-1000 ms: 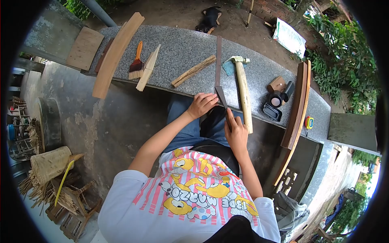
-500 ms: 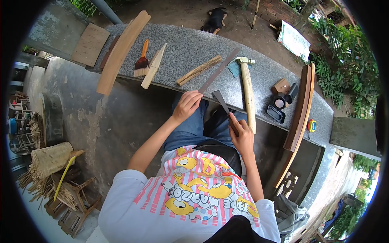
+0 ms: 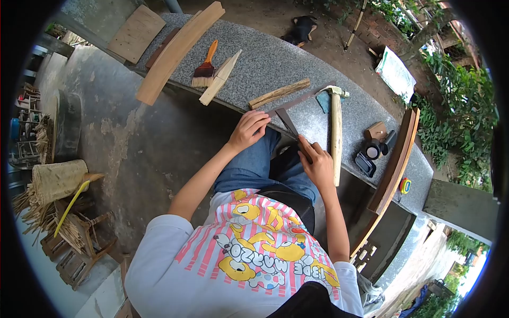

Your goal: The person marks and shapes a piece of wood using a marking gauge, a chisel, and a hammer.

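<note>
My left hand (image 3: 249, 130) pinches the near end of a long flat metal strip (image 3: 302, 100), which reaches across the stone counter (image 3: 265, 58) toward the hammer head. My right hand (image 3: 317, 161) is wrapped round the handle of a chisel-like blade (image 3: 287, 122). The blade's wide end points up and left and meets the strip close to my left fingers. Just right of the blade lies a hammer (image 3: 336, 138) with a pale wooden handle. A rough stick (image 3: 280, 93) rests beyond my left hand. A small blue-green piece (image 3: 323, 101) sits beside the hammer head.
Left on the counter are a brush (image 3: 204, 71), a pointed wood piece (image 3: 221, 78) and a curved board (image 3: 180, 53). At right are a wooden block (image 3: 375, 131), a black case (image 3: 365, 164), long curved boards (image 3: 395, 161) and a tape measure (image 3: 405, 185). A dog (image 3: 301, 30) lies beyond.
The view has shifted, so the counter items appear farther right. The blade in my right hand has come against the strip, near my left fingers.
</note>
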{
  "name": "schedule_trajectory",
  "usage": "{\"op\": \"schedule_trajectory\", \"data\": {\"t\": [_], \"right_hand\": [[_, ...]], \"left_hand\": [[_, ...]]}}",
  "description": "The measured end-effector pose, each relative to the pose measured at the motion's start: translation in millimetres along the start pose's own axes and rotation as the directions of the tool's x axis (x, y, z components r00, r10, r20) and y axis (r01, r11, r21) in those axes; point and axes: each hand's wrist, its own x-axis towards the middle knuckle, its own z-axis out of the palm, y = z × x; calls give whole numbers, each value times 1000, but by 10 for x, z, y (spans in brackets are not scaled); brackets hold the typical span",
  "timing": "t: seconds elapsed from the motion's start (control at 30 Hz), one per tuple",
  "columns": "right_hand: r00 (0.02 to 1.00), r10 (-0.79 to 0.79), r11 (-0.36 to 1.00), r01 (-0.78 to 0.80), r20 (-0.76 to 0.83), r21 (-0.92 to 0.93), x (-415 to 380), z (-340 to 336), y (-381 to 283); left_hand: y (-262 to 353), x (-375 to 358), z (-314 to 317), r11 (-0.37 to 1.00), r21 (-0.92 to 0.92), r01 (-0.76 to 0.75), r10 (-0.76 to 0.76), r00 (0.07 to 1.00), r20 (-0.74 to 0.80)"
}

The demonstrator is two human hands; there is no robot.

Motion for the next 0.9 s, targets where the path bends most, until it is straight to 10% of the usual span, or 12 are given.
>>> {"op": "schedule_trajectory", "data": {"t": [0.9], "right_hand": [[995,-90,996,89,-34,-33,3,53,64]], "left_hand": [[-48,-42,1,999,-52,-12,11,1000,-17]]}}
